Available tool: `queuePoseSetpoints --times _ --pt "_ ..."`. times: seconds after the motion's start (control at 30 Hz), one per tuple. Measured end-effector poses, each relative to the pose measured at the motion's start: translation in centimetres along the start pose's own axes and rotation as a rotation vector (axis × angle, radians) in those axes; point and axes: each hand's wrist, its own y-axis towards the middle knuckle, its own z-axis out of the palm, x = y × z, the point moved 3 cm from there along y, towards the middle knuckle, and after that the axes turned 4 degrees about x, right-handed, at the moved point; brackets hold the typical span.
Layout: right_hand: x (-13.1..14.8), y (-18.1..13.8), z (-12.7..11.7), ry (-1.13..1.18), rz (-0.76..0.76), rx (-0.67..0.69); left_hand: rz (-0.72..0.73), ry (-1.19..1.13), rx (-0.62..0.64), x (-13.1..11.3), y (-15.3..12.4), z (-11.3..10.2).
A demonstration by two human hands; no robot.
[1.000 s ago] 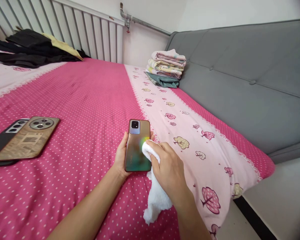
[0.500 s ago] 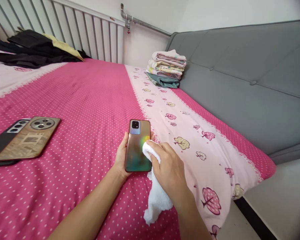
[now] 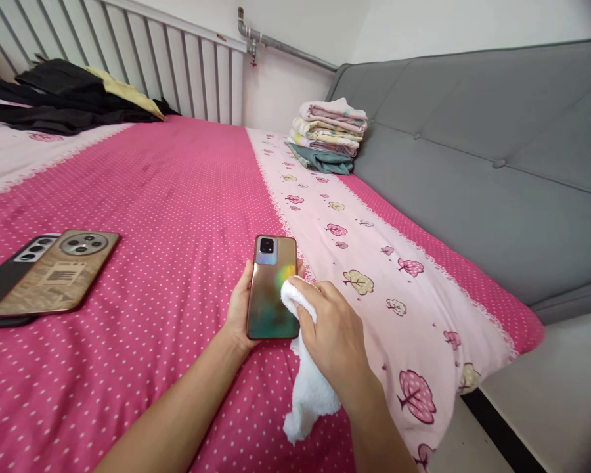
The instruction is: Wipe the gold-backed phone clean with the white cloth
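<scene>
Iridescent bronze-green back of phone (image 3: 272,289) faces up, camera block at far end. Head view only.

Held in left hand (image 3: 237,309): cupped from below, thumb along left edge, fingertips showing past right edge. Raised just above pink dotted bed sheet (image 3: 177,197), near its pale tree-print border.

Right hand (image 3: 333,335) closed on white cloth (image 3: 305,381); bunched end pressed on phone's right middle, loose tail hanging toward sheet.

Judged step: wiping the back. Advisable: keep support flat under phone, light even pressure, strokes end to end including camera block, fresh fold of cloth for each pass, tail kept clear of grip.

Count:
- phones in hand: 1
- phones lying at left: 2, tan phone (image 3: 59,269) overlapping dark phone (image 3: 10,276)
- cloths: 1
- stack of folded laundry (image 3: 328,135) by grey sofa back (image 3: 473,151): 1
- dark clothes pile (image 3: 64,98): 1
</scene>
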Motion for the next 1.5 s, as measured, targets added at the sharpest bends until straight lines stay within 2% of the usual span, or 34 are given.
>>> queuePoseSetpoints --times 0.87,1.5 --pt "-0.01 -0.06 0.07 -0.012 -0.003 -0.005 -0.003 -0.009 0.068 0.02 0.09 -0.05" --pt "0.0 0.07 0.09 0.004 0.008 0.005 -0.008 -0.024 0.061 0.06 0.11 -0.19"
